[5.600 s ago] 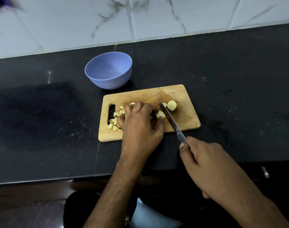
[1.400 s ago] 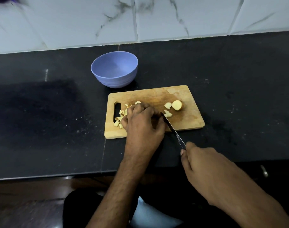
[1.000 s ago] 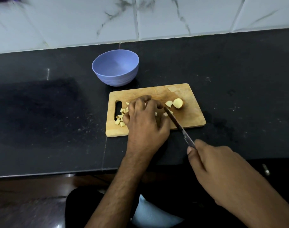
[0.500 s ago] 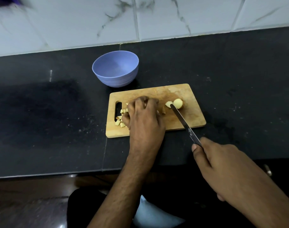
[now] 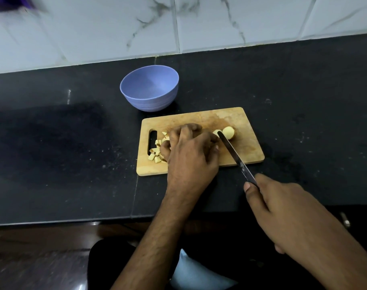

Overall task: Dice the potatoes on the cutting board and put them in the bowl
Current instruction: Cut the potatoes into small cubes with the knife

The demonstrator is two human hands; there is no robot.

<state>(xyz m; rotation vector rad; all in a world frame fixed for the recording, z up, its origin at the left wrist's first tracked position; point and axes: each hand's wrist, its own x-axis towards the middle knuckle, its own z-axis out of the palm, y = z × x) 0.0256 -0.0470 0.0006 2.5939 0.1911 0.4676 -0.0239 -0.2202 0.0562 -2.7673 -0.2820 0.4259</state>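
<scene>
Holding a knife [image 5: 234,155] in your right hand [image 5: 283,208], fingers wrapped round the handle, index finger laid along the top. Blade runs up and left over the near edge of the wooden cutting board [image 5: 247,147]; its tip sits just beside two larger potato pieces [image 5: 227,132] toward the board's far right part. Can't tell if the tip touches them.

Your left hand [image 5: 188,151] lies palm-down on the middle of the board, fingers curled under, knuckles up. Grip there: curled over something, but what it covers is hidden, so can't tell if it holds a piece. Thumb side is close to the blade.

Diced potato cubes [image 5: 156,152] are piled on the board's left part, next to the handle slot [image 5: 152,141], partly under your left fingers.

Blue-purple bowl [image 5: 150,92] stands on the black counter [image 5: 73,143] just beyond the board's far left corner, not touching it. No potato visible in it.

White marbled wall tiles [image 5: 115,28] run behind the counter.
</scene>
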